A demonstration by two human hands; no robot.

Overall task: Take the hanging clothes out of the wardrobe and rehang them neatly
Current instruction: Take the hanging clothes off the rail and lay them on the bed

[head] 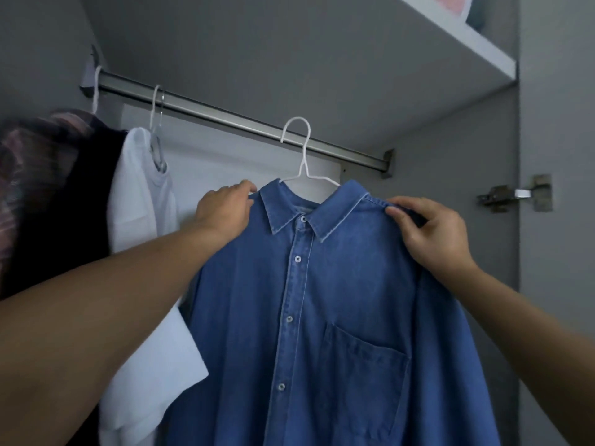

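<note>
Three garments show in the head view, all inside the open wardrobe (547,91), and only one is in hand. Nearest and to the right, a blue denim shirt (322,300) sits on a white wire hanger (304,162) whose hook reaches up over the metal rail (225,115); whether the hook bears on the rail or is just in front of it, I cannot tell. The left hand (223,209) holds the shirt's left shoulder with its fingers curled over the seam beside the collar. The right hand (431,233) pinches the right shoulder, thumb in front and fingers folded over the cloth. Buttons are fastened down the front and the collar lies flat, so this shirt looks close to neatly hung; my judgement is that the shoulders are being squared on the hanger.

Farther left on the rail, a white t-shirt (141,201) hangs from its own hanger, touching the denim along its edge. Farthest left, a dark garment (58,201) with a blurred striped fabric over it hangs from another hook. Whether those two have been redone cannot be told, so at least this shirt's settling is left.

Above, a grey shelf (450,49) carries something pink, barely visible at its far right end. A door hinge (515,194) sits on the right side panel.
</note>
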